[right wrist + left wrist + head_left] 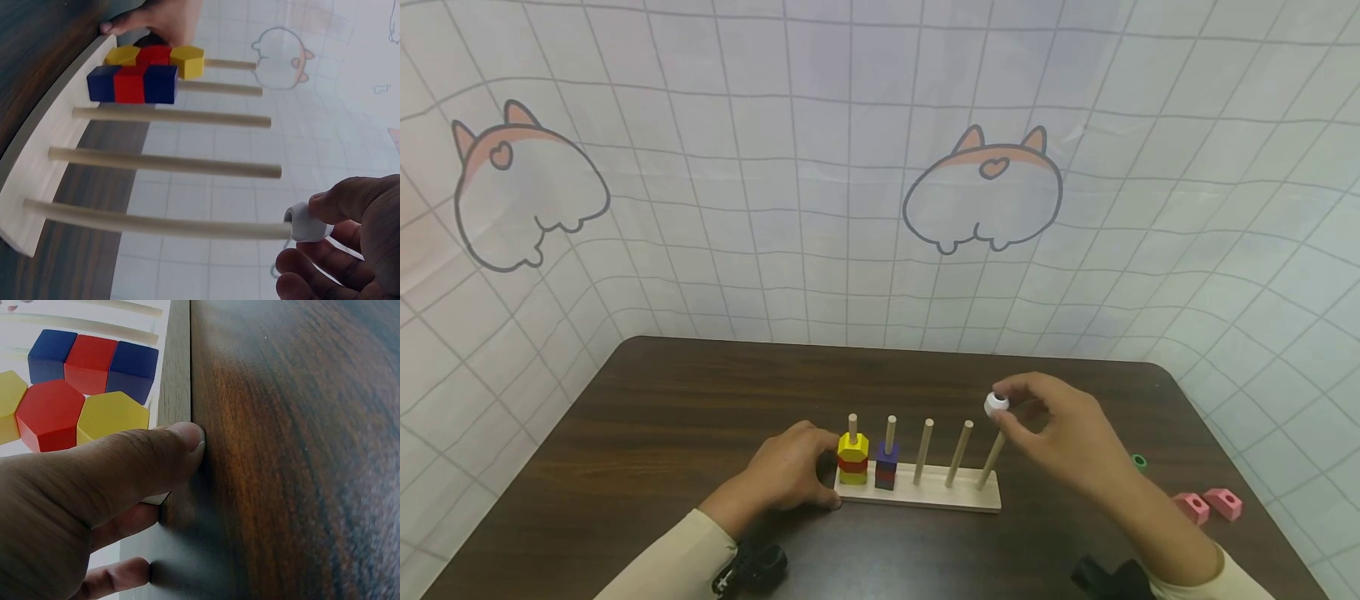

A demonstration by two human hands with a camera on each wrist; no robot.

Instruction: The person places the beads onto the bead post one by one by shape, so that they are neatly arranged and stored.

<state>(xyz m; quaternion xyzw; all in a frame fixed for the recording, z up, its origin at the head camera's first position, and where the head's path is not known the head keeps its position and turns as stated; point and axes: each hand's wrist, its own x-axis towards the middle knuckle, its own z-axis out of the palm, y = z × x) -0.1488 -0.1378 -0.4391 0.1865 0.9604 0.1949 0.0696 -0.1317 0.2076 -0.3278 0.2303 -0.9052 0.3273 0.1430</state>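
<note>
A wooden peg board [940,490] with several upright pegs lies on the table. My left hand [792,467] grips its left end; in the left wrist view the thumb [181,440] lies along the base's long edge. The left peg bears a yellow, red, yellow stack of hexagonal blocks [853,457]. On the peg beside it is a stack of blue, red and blue square blocks [887,467]. My right hand [1060,425] pinches a white bead [307,224] between thumb and fingers. The bead's hole is right at the tip of the rightmost peg [162,225].
Two pink blocks [1223,503] and a small green ring [1139,462] lie on the dark wooden table [737,383] to the right, near my right forearm. A white curtain [820,250] with a grid print hangs behind and around the table.
</note>
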